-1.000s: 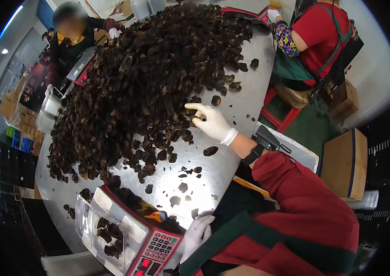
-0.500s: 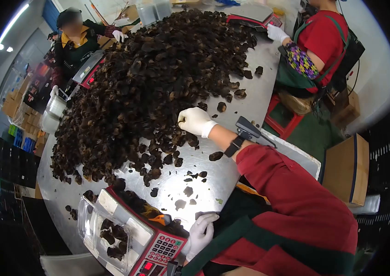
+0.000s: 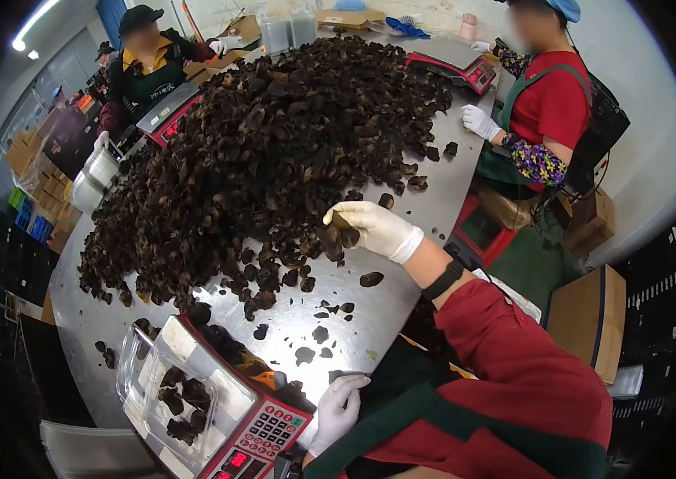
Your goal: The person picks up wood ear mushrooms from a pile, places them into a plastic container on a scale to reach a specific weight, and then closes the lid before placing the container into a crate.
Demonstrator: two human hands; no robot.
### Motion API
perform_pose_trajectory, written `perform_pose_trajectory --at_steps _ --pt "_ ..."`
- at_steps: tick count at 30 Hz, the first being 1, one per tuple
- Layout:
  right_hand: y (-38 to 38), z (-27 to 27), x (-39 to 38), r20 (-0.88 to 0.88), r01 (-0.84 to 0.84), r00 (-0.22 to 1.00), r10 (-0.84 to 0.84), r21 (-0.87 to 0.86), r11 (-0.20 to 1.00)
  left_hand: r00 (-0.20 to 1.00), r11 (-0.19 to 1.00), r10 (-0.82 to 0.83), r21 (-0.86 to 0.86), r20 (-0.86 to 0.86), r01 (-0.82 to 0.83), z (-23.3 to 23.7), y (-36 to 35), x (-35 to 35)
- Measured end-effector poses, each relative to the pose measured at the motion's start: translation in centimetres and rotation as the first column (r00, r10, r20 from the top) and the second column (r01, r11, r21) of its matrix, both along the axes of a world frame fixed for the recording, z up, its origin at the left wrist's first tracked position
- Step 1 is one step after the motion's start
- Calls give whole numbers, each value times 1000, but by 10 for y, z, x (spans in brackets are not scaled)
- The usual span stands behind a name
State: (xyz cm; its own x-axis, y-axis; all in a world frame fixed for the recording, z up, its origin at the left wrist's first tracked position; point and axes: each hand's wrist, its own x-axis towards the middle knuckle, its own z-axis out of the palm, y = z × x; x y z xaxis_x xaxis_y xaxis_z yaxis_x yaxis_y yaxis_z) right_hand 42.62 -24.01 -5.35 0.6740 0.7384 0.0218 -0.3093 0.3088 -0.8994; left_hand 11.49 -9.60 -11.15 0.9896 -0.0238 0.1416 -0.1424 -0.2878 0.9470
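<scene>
My gloved right hand (image 3: pixel 376 229) is closed on pieces of dark wood ear mushroom (image 3: pixel 347 237), raised at the near right side of the big heap (image 3: pixel 274 136). My gloved left hand (image 3: pixel 339 411) stays low by the table's near edge, beside the red scale (image 3: pixel 274 431). Its fingers are curled, and what they may hold is hidden. On the scale lies an open clear plastic box (image 3: pixel 145 383) with several mushroom pieces (image 3: pixel 186 395) in it. Loose scraps (image 3: pixel 304 355) are scattered on the metal between the heap and my left hand.
A co-worker (image 3: pixel 549 104) in red sits at the right beside another scale (image 3: pixel 454 68). Across the heap, a second co-worker (image 3: pixel 146 72) stands by a scale (image 3: pixel 169 112) and stacked clear boxes (image 3: pixel 94 182). An orange-handled tool (image 3: pixel 270 378) lies beside my scale.
My right hand has lifted slightly off the heap and come right, with mushroom pieces now showing in its fingers. My left hand has barely moved. The co-worker at the right has shifted posture.
</scene>
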Motion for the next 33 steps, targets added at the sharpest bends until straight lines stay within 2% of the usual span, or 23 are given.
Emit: perform_pose_trajectory --at_steps 1,2,4,5,6,8,10,11,12,13,14,16,18,20,21,22,24,26,27,28,30,32,33 --pt "-6 2 -4 83 0 997 6 -66 998 1000 1000 2 -16 4 -2 -2 0 0" --pt "-18 2 -9 84 6 996 0 -67 998 1000 1000 1 -30 6 -1 -3 1 -1" --pt "-56 2 -20 414 87 909 51 -308 947 1000 1000 -8 -30 3 8 -2 3 -1" --pt "-81 6 -28 373 55 919 130 -447 893 1000 999 -10 -32 -4 10 -1 3 -1" --pt "-109 13 -37 319 19 925 205 -579 815 1000 999 -12 -39 -3 12 -1 3 -1" --pt "-152 26 -55 88 -133 946 312 -772 622 1000 1000 -17 -7 -10 17 -2 4 0" --pt "-186 13 -72 114 -60 884 454 -934 352 1000 1000 -26 -14 2 26 -3 4 2" --pt "-197 3 -80 179 86 835 520 -976 199 999 999 -36 -7 14 36 -3 5 3" --pt "-202 -7 -84 222 239 775 592 -970 50 999 999 -45 -8 6 45 -4 6 4" --pt "-205 -16 -82 190 341 739 647 -933 -115 998 998 -55 -3 3 55 -4 8 4" --pt "-206 -26 -77 265 467 704 659 -871 -149 998 998 -66 4 -1 66 -4 9 5" --pt "-199 -30 -65 272 444 780 563 -875 -193 997 997 -78 9 12 78 -5 10 5" --pt "-201 -45 -57 288 424 790 541 -894 -143 996 996 -86 16 27 85 -5 11 5" --pt "-212 -72 -47 200 364 769 607 -918 -158 997 997 -73 0 27 73 -6 11 5" --pt "-207 -73 -48 141 402 733 666 -879 -256 997 997 -74 1 27 74 -6 12 5" --pt "-206 -71 -45 141 402 731 668 -879 -255 996 996 -88 4 32 88 -6 13 5" --pt "-193 -49 -37 257 545 686 680 -801 -248 996 996 -88 5 31 88 -8 13 8" --pt "-151 -3 -17 619 609 564 546 -759 230 990 992 -130 7 47 130 -11 16 8" --pt "-118 25 -10 685 548 629 368 -726 416 990 991 -132 12 39 132 -11 16 7" --pt "-94 25 7 766 543 576 287 -621 565 991 992 -128 9 47 128 -12 16 7" --pt "-45 1 47 909 609 389 152 -377 698 991 992 -122 14 55 122 -12 14 7" --pt "3 -1 78 966 745 127 225 -243 621 992 994 -111 -6 52 111 -12 13 7" --pt "25 -4 91 978 762 78 193 -183 621 993 994 -105 3 51 105 -12 13 6"
